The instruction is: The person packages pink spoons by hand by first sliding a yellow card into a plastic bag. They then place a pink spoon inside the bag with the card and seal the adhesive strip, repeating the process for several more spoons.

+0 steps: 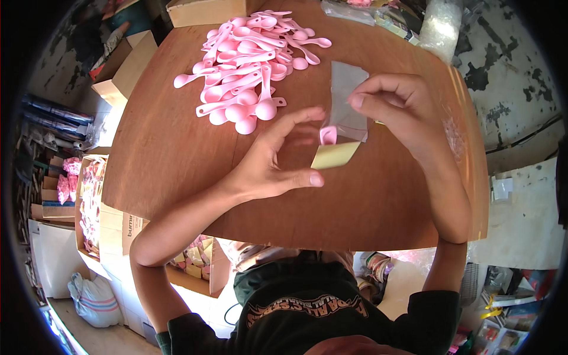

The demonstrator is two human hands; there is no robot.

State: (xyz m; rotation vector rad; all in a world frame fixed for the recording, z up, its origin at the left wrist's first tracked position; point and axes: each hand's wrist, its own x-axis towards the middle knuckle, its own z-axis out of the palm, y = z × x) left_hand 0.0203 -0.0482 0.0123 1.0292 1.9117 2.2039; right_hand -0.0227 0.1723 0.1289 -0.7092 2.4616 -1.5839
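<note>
1. Closest to us is our own dark green shirt (307, 296) at the lower edge, with both bare forearms rising from it over the near rim of the brown wooden table (177, 160).
2. We hold our left hand (275, 160) above the tabletop with the fingers spread fairly wide and gripping nothing; the fingertips reach toward a small pink spoon (328, 135).
3. We cannot tell whether those fingertips touch the spoon.
4. Our right hand (396, 106) pinches the upper edge of a small clear plastic bag (349, 100) between thumb and forefinger, the other fingers curled.
5. We see the pink spoon sitting at the lower end of the bag, just above a pale yellow card (336, 155) that hangs below it.
6. We have a heap of pink spoons (248, 65) farther off on the table, well apart from both hands.
7. We also see open cardboard boxes (94, 201) to our left, below the table.
</note>
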